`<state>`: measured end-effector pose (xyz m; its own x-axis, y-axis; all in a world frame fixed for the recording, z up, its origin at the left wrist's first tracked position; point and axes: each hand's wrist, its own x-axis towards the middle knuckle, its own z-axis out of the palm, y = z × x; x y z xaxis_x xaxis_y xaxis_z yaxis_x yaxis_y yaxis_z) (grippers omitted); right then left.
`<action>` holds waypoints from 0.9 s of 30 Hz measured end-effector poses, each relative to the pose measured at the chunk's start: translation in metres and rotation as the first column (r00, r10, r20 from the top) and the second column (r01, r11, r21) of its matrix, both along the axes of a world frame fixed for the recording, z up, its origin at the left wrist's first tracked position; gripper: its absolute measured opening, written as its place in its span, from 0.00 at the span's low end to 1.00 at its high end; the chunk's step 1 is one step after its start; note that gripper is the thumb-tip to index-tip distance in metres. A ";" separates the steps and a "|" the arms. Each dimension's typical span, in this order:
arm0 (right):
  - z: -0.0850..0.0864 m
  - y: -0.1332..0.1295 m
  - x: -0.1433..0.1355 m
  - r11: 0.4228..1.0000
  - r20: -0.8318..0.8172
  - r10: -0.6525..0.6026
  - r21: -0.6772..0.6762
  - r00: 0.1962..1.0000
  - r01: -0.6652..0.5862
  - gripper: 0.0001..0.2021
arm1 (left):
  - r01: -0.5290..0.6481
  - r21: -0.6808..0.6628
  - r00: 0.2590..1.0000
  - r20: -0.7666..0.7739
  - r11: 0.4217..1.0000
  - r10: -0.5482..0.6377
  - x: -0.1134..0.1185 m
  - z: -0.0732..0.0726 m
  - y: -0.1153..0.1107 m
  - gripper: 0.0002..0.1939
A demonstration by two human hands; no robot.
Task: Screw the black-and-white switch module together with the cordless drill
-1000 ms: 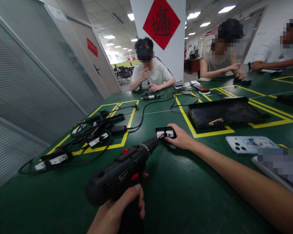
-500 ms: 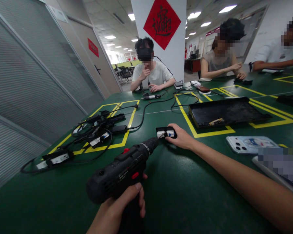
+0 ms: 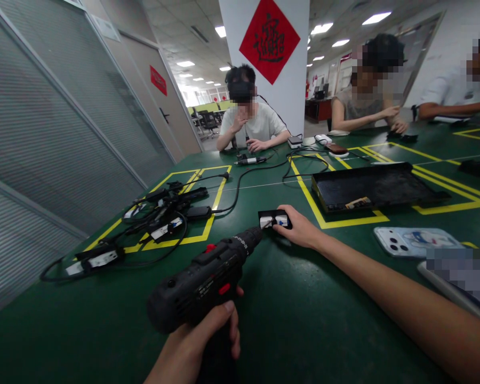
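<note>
My left hand (image 3: 214, 336) is wrapped round the handle of a black cordless drill (image 3: 204, 282) with red buttons, low in the view. The drill points up and to the right, and its bit reaches a small black part with white pieces (image 3: 272, 220). That part is gripped by my right hand (image 3: 294, 226), fingers behind and thumb in front, on the green table. Where exactly the bit tip touches the part is too small to tell.
Black cabled parts (image 3: 164, 224) lie at the left inside yellow tape. A black tray (image 3: 368, 186) sits at the right, with a phone (image 3: 416, 241) and a pixelated device (image 3: 460, 277) nearer. A person (image 3: 252, 120) sits opposite; two others are at the right.
The whole view has shifted slightly, so everything appears a little further right and lower. Both hands keep their grips, and the drill bit remains at the small part.
</note>
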<state>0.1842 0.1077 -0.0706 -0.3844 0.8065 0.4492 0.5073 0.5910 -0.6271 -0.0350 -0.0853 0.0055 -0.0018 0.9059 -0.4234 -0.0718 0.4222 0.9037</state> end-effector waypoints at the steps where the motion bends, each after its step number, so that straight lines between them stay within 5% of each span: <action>1: 0.000 0.000 0.000 1.000 -0.001 0.003 0.000 1.000 -0.003 0.23 | 0.003 0.009 1.000 0.003 1.000 -0.003 0.000 0.000 0.000 0.24; 27: 0.000 0.000 -0.001 1.000 0.000 -0.003 0.008 1.000 0.003 0.23 | 0.027 0.023 1.000 -0.016 0.999 -0.027 0.001 0.004 -0.001 0.22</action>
